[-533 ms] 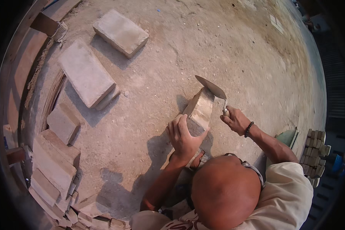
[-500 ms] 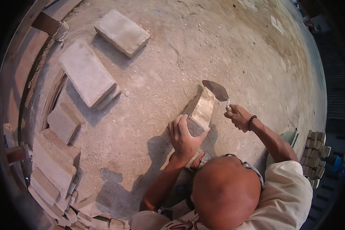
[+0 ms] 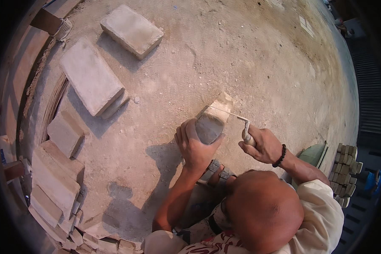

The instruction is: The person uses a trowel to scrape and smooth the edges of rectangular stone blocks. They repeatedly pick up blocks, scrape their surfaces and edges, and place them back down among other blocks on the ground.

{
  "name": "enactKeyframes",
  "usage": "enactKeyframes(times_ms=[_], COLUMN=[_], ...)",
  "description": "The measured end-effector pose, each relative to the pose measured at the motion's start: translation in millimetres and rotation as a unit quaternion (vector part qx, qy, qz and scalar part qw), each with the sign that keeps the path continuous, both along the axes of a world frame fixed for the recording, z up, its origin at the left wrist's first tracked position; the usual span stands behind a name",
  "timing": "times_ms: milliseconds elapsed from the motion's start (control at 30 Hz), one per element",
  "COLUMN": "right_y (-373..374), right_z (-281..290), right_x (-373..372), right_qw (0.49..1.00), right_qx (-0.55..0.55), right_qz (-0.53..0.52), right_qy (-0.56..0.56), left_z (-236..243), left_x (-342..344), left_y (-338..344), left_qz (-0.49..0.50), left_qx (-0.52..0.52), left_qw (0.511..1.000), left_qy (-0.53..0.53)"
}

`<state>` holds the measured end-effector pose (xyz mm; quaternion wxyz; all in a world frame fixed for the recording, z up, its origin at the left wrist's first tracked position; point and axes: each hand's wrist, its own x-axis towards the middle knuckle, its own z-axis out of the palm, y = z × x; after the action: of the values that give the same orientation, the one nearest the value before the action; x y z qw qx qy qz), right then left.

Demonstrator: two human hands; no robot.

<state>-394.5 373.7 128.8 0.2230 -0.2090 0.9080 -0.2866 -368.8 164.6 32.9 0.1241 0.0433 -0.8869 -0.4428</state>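
In the head view I see the block (image 3: pixel 216 118), long axis running away and rightward, just beyond the nearer left hand (image 3: pixel 194 144), clamped round its near end. Right of the block, the right hand (image 3: pixel 264 146) grips a trowel (image 3: pixel 247 127), edge-on across it.

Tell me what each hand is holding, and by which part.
Left hand: the brick, by its end nearest the body. Right hand: the trowel, by its handle.

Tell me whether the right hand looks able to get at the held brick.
Likely yes: the right hand holds a trowel across the brick, whose far end the left hand leaves free.
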Motion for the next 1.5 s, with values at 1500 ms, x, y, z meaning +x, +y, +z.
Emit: enactKeyframes(times_ms=[1500], right_y=[31.8], right_z=[-41.1], right_x=[-2.7], right_qw=[0.951], right_qx=[0.176], right_qz=[-0.221], right_qy=[-0.127], left_z=[-31.9], left_x=[40.6], left_y=[-20.2], left_qz=[-0.036], left_qx=[0.102], left_qw=[0.993], left_qy=[0.045])
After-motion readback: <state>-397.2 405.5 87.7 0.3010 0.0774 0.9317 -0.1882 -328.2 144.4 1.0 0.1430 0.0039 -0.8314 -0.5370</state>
